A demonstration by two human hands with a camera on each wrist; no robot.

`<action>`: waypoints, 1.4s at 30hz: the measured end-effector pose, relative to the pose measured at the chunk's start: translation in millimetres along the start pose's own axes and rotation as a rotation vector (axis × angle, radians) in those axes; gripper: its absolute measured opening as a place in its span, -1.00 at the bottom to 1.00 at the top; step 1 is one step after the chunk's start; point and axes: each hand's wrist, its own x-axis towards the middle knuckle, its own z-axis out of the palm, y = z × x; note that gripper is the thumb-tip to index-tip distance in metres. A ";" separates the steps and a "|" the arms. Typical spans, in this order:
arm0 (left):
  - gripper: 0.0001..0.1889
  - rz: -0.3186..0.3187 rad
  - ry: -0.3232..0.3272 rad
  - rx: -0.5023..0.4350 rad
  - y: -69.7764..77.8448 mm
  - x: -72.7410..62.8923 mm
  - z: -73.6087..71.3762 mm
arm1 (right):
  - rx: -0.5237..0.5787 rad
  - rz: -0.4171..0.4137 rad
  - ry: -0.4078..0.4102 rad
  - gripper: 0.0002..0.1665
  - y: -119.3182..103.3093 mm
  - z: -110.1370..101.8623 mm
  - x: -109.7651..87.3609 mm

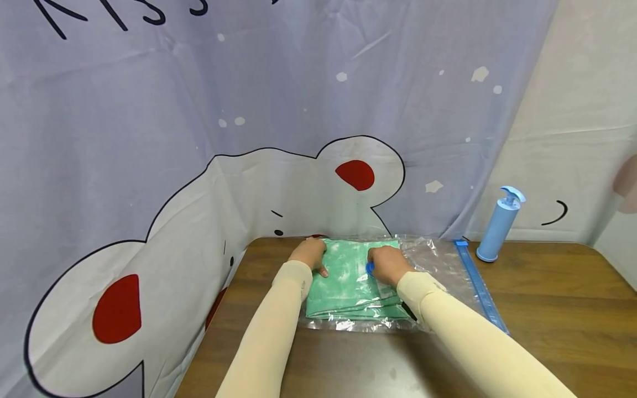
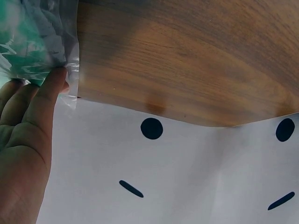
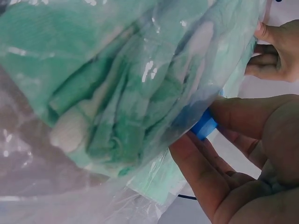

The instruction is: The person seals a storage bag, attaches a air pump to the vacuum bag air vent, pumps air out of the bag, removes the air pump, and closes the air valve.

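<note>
A clear plastic storage bag (image 1: 438, 265) lies on the table with folded green-and-white fabric (image 1: 343, 276) inside. At its far left side rests my left hand (image 1: 310, 254), thumb over the fabric area. In the left wrist view, the fingers of that hand (image 2: 30, 121) extend to the bag's clear edge (image 2: 71, 51). My right hand (image 1: 389, 264) pinches a round blue valve cap (image 3: 204, 125) on the bag between thumb and fingers. The right wrist view shows the bagged fabric (image 3: 126, 93) bunched in folds beside the cap.
A light-blue hand pump (image 1: 499, 226) stands upright at the back right of the wooden table (image 1: 562, 298). A blue zip strip (image 1: 480, 284) runs along the bag's right end. Behind the table hangs a printed curtain (image 1: 298, 83).
</note>
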 end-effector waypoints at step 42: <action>-0.13 0.019 0.024 -0.003 -1.3 -3.7 0.0 | -0.052 -0.021 0.046 -0.63 12.8 13.1 12.2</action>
